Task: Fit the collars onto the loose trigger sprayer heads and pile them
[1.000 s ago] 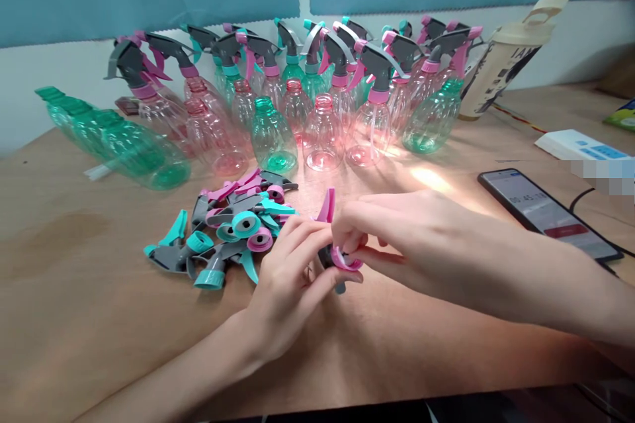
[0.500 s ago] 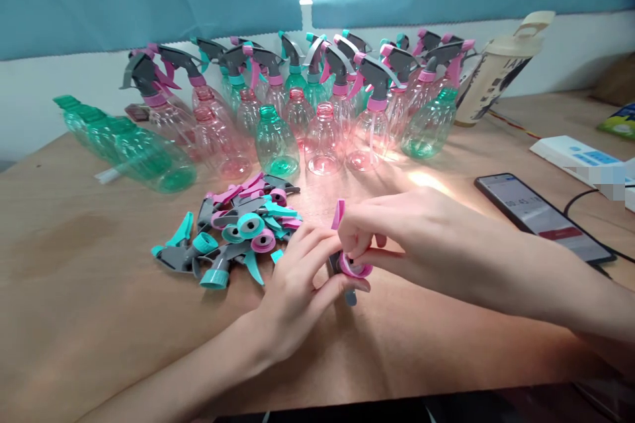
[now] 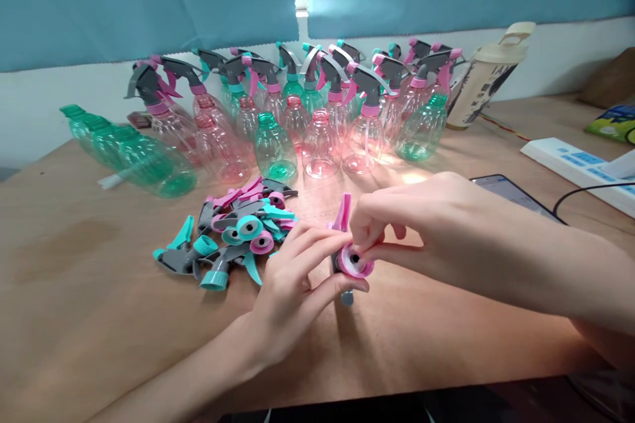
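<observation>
My left hand [image 3: 292, 284] grips a grey and pink trigger sprayer head [image 3: 365, 271] between thumb and fingers, its pink collar turned up towards me. Inside the collar show a white ring and a dark hole. The pink trigger [image 3: 342, 212] sticks up past my fingers, and the grey tail end pokes out below my thumb. My right hand [image 3: 411, 218] is closed in a pinch at the collar's upper rim; whatever its fingertips may hold is hidden. Left of my hands lies a heap of loose sprayer heads [image 3: 228, 254] in grey, teal and pink.
Pink and green clear bottles [image 3: 320, 148] stand in rows at the back, several topped with sprayer heads. Green bottles [image 3: 153, 161] lie in a line at left. To the right are a cream tumbler [image 3: 483, 85], a white power strip [image 3: 580, 161] and a phone [image 3: 510, 192].
My right fingertips have drawn back slightly from inside the pink collar to its rim, showing more of the white ring and hole. My left hand keeps its hold. The view has shifted slightly.
</observation>
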A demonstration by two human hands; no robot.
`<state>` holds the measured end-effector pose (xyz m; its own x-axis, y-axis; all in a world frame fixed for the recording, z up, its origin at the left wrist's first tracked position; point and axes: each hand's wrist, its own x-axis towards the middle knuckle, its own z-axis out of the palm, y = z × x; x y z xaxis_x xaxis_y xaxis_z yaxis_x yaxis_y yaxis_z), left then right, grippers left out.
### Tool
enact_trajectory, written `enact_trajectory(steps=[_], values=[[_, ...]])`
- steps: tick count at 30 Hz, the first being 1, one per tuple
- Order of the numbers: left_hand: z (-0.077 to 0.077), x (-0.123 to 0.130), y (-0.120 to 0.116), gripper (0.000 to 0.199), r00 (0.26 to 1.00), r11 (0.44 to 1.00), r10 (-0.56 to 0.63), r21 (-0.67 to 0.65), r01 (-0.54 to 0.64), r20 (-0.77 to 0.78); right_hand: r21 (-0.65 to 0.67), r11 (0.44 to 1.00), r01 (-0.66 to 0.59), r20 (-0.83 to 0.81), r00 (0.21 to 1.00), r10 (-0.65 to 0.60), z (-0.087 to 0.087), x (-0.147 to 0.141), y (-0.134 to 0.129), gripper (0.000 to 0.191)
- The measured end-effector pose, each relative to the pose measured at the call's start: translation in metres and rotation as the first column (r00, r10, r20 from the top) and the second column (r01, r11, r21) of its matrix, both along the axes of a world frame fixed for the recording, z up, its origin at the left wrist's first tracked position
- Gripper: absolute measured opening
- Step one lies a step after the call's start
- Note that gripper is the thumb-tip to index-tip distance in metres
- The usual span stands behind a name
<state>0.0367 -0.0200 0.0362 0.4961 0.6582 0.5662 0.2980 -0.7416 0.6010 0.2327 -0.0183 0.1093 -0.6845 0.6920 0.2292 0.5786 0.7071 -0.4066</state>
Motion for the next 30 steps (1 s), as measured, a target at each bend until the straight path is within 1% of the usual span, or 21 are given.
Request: enact_trajectory(steps=[3,8,11,14,16,17,19,21,23,25,27,28,29,30], values=[[-0.001,0.0,0.0,0.009,1.0,0.999,0.002,-0.033,-0.003,-0.026,0.044,0.999,0.007,-0.01,1.0,-0.007,-0.005,-0.004,0.0,0.019],[-0.003,0.0,0.001,0.008,0.997,0.993,-0.051,-0.11,0.043,-0.066,-0.057,0.996,-0.066,-0.039,0.997,0.064,-0.01,-0.005,0.007,0.012],[0.001,-0.001,0.0,0.004,0.994,0.987,-0.068,-0.148,0.056,-0.084,-0.052,0.998,-0.042,-0.015,0.999,0.041,-0.008,-0.003,0.009,0.007],[0.005,-0.004,-0.003,0.01,0.998,0.972,-0.02,-0.234,0.005,-0.063,-0.041,0.999,0.018,0.011,1.0,-0.018,-0.008,-0.005,0.01,0.003],[0.006,-0.01,-0.006,0.024,0.999,0.934,0.048,-0.354,-0.054,-0.025,-0.035,0.998,0.044,0.018,0.999,-0.043,-0.01,-0.007,0.01,0.007],[0.006,-0.013,-0.008,0.033,0.996,0.901,0.087,-0.426,-0.079,-0.001,-0.047,0.998,0.045,0.019,0.999,-0.044,-0.012,-0.009,0.01,0.011],[0.007,-0.021,-0.012,0.045,0.987,0.817,0.153,-0.568,-0.1,0.046,-0.102,0.994,0.032,0.011,0.999,-0.031,-0.016,-0.014,0.008,0.019],[0.007,-0.029,-0.015,0.047,0.979,0.736,0.184,-0.673,-0.075,0.092,-0.182,0.982,0.045,-0.004,0.999,-0.047,-0.019,-0.019,0.005,0.024],[0.009,-0.035,-0.017,0.041,0.969,0.679,0.201,-0.733,-0.032,0.144,-0.227,0.971,0.074,-0.02,0.997,-0.081,-0.022,-0.026,0.0,0.028],[0.011,-0.04,-0.017,0.034,0.955,0.65,0.217,-0.76,0.013,0.202,-0.229,0.969,0.093,-0.035,0.994,-0.104,-0.026,-0.036,-0.006,0.038],[0.013,-0.044,-0.017,0.029,0.938,0.647,0.232,-0.761,0.048,0.257,-0.223,0.969,0.102,-0.059,0.991,-0.118,-0.03,-0.046,-0.011,0.052],[0.014,-0.045,-0.017,0.028,0.931,0.649,0.237,-0.759,0.06,0.276,-0.231,0.966,0.115,-0.069,0.989,-0.134,-0.032,-0.051,-0.012,0.055],[0.016,-0.046,-0.017,0.028,0.927,0.646,0.24,-0.76,0.069,0.289,-0.238,0.962,0.133,-0.079,0.985,-0.156,-0.034,-0.057,-0.014,0.052],[0.017,-0.047,-0.017,0.029,0.924,0.643,0.242,-0.762,0.076,0.296,-0.239,0.959,0.154,-0.092,0.979,-0.18,-0.035,-0.061,-0.015,0.045]])
